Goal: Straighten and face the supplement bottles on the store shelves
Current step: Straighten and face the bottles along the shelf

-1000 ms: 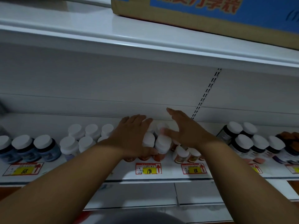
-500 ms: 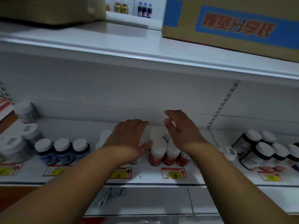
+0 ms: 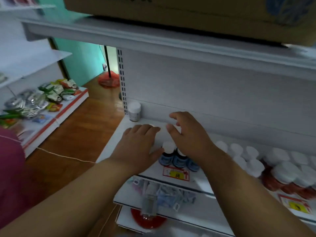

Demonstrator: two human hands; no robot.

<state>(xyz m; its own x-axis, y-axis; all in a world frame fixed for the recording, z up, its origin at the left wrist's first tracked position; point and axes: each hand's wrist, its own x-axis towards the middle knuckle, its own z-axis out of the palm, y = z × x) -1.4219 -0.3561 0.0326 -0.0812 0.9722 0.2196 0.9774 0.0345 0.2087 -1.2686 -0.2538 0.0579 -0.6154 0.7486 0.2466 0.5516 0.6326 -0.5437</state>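
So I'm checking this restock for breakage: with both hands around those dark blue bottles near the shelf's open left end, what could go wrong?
1. The dark blue white-capped bottles stand at the white shelf's front edge; a nudge from the left hand or right hand might tip one off.
2. The lone white-capped bottle sits by the shelf's open left end and could be knocked to the wooden floor.

Blue-labelled dark bottles with white caps (image 3: 165, 155). Red-orange bottles with white caps (image 3: 280, 177) at right. Small pale bottle with white cap (image 3: 134, 111) at back. White metal shelf (image 3: 119, 139). Red-bordered price tag with yellow centre (image 3: 176, 174). Brown cardboard box with blue print (image 3: 171, 9) on top. Orange-brown wood floor (image 3: 77, 134). Teal wall (image 3: 85, 59).
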